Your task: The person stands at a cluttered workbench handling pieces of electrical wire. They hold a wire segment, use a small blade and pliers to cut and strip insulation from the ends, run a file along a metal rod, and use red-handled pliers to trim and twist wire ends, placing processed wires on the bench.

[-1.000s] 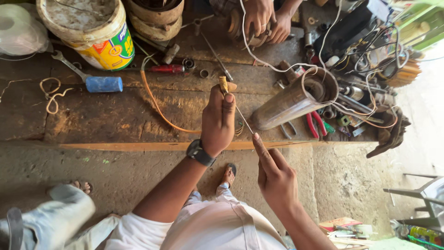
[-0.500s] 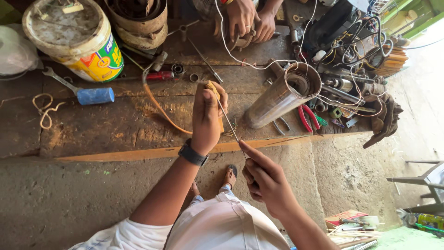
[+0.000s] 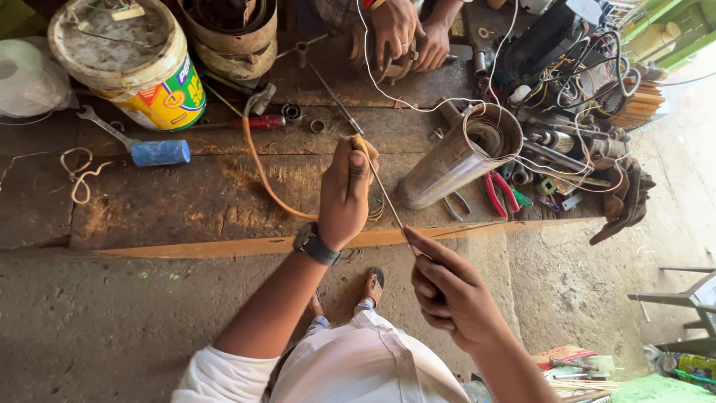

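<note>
Cluttered workbench (image 3: 186, 201) below: left hand (image 3: 344, 195) pinches one end of a thin wire (image 3: 388, 200), right hand (image 3: 451, 295) pinches the other, wire stretched taut between both grips.

A round plastic bucket (image 3: 123, 63) stands at the far left of the wooden bench, its white lid smeared grey. Its wall carries a bright label (image 3: 168, 97) in yellow, green, red and blue. Near right, on the ground, lies a flat package (image 3: 570, 357) with an orange-red top. At the right edge, low down, sits what may be a green bottle (image 3: 690, 366) with a yellowish label, too blurred to tell.
</note>
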Tool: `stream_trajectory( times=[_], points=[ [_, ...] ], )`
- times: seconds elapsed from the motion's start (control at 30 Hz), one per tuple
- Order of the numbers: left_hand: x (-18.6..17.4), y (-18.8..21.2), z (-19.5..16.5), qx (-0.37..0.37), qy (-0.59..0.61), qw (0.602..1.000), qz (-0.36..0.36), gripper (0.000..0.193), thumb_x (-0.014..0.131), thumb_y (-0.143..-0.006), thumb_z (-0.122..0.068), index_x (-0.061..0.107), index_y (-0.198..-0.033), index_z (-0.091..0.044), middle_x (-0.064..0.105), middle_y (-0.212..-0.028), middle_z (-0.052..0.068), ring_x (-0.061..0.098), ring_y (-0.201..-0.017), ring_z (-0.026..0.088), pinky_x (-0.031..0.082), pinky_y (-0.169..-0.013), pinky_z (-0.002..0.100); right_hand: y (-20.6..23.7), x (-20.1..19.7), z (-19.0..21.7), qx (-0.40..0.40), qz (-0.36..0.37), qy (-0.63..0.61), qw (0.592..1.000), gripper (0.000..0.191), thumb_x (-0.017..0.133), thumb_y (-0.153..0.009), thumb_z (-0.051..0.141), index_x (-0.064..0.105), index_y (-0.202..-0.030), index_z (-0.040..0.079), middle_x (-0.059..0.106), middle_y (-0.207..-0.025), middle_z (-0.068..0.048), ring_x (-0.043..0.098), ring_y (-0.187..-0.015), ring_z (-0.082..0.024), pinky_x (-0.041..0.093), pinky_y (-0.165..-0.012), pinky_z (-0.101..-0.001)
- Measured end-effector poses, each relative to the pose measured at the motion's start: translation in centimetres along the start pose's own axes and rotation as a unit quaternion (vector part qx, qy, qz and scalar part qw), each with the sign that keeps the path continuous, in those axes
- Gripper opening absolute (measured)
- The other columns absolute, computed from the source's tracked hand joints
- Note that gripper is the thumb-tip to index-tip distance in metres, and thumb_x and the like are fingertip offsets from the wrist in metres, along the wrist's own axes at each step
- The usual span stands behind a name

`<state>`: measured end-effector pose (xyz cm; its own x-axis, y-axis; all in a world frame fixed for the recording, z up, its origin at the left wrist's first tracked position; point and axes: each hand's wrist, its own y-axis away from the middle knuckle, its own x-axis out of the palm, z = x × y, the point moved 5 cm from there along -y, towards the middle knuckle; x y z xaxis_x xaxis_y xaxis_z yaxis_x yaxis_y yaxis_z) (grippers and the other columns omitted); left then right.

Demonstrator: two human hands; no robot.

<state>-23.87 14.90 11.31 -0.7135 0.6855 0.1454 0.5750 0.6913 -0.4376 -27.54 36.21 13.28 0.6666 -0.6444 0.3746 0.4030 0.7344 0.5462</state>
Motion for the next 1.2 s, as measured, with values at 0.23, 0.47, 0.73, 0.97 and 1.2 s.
stream_trajectory(
  times=[0.23,0.47,0.73,0.97,1.2],
  points=[
    [-2.2,-0.1,0.6,0.093,-0.229,0.954,0.172,0.035,0.034,-0.113,-0.037,0.052,-0.113,-0.006,0.059,-0.073,0.005,0.059,-0.056,0.017,0.048,-0.051,0.033,4.3,-3.1,6.2,0.078,0.002,0.051,0.996,0.055,0.049,-0.097,0.014,0.055,-0.151,0.013,0.043,-0.07,0.003,0.027,-0.045,-0.003,0.019,-0.033,-0.0185],
    [-0.2,0.2,-1.8,-0.028,-0.047,0.998,-0.016,0.04,0.036,-0.115,-0.042,0.052,-0.106,-0.007,0.052,-0.075,0.002,0.048,-0.063,0.01,0.041,-0.058,0.028,2.5,0.7,4.8,-0.385,-0.06,0.575,0.719,0.054,0.057,-0.099,0.006,0.053,-0.152,0.013,0.055,-0.079,-0.003,0.054,-0.065,-0.011,0.05,-0.059,-0.0281],
    [-0.5,-0.8,-2.0,-0.049,-0.026,0.995,-0.087,0.042,0.035,-0.114,-0.043,0.054,-0.106,-0.006,0.058,-0.078,0.002,0.049,-0.064,0.008,0.042,-0.059,0.026,-0.8,1.8,0.9,-0.29,-0.077,0.409,0.862,0.057,0.057,-0.1,0.003,0.054,-0.155,0.016,0.053,-0.076,-0.004,0.05,-0.061,-0.012,0.045,-0.054,-0.0287],
    [0.3,-0.3,-0.5,-0.073,-0.007,0.993,-0.091,0.044,0.035,-0.114,-0.045,0.054,-0.104,-0.006,0.052,-0.073,0.002,0.045,-0.062,0.008,0.039,-0.057,0.027,0.6,3.2,2.6,-0.444,-0.187,0.696,0.532,0.062,0.051,-0.1,0.002,0.046,-0.159,0.022,0.051,-0.083,0.001,0.046,-0.056,-0.009,0.042,-0.054,-0.0307],
    [-0.1,-0.9,-0.2,-0.052,-0.013,0.995,-0.085,0.045,0.036,-0.114,-0.045,0.056,-0.105,-0.006,0.057,-0.075,0.003,0.05,-0.063,0.01,0.041,-0.057,0.027,-1.1,2.5,1.1,0.019,-0.011,0.031,0.999,0.056,0.051,-0.099,0.012,0.053,-0.154,0.024,0.043,-0.068,0.004,0.028,-0.042,-0.003,0.023,-0.033,-0.0215]
  ],
)
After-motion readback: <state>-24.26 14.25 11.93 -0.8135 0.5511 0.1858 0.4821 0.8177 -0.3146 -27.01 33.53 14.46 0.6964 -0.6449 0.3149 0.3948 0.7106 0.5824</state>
